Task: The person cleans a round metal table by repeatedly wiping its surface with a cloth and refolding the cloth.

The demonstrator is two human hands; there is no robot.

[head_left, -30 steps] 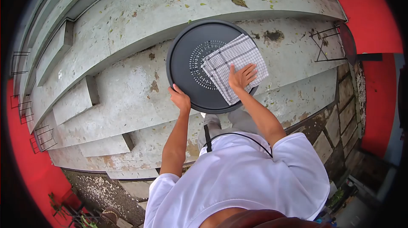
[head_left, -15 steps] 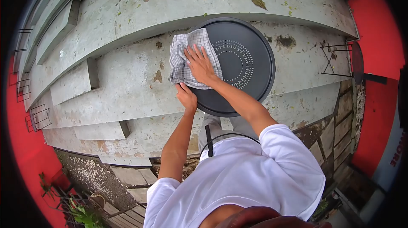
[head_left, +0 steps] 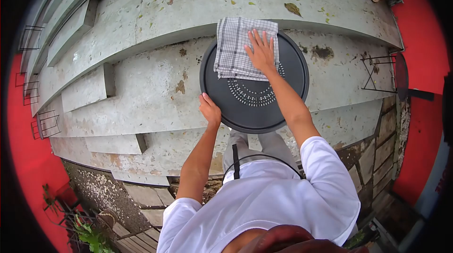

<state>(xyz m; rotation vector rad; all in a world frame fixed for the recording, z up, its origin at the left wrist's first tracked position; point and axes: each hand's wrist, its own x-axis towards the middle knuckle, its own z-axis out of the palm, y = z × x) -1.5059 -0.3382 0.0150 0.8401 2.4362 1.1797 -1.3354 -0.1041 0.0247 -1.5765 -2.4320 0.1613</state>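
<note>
Evidently to brace it, our left hand (head_left: 210, 111) grips the round tray (head_left: 238, 115) by its rim at eight o'clock; our right hand (head_left: 262, 56), fingers spread wide, pins the checked cloth (head_left: 230, 50) near twelve.

L hand (head_left: 210, 109) holds tray (head_left: 257, 117), R hand (head_left: 262, 56) flat on chkd cloth (head_left: 231, 48).

At the far right edge, small red capital letters (head_left: 441, 180) stand sideways on a flat blue-grey panel (head_left: 430, 188). The dark border cuts them off, so no whole word can be read.
</note>
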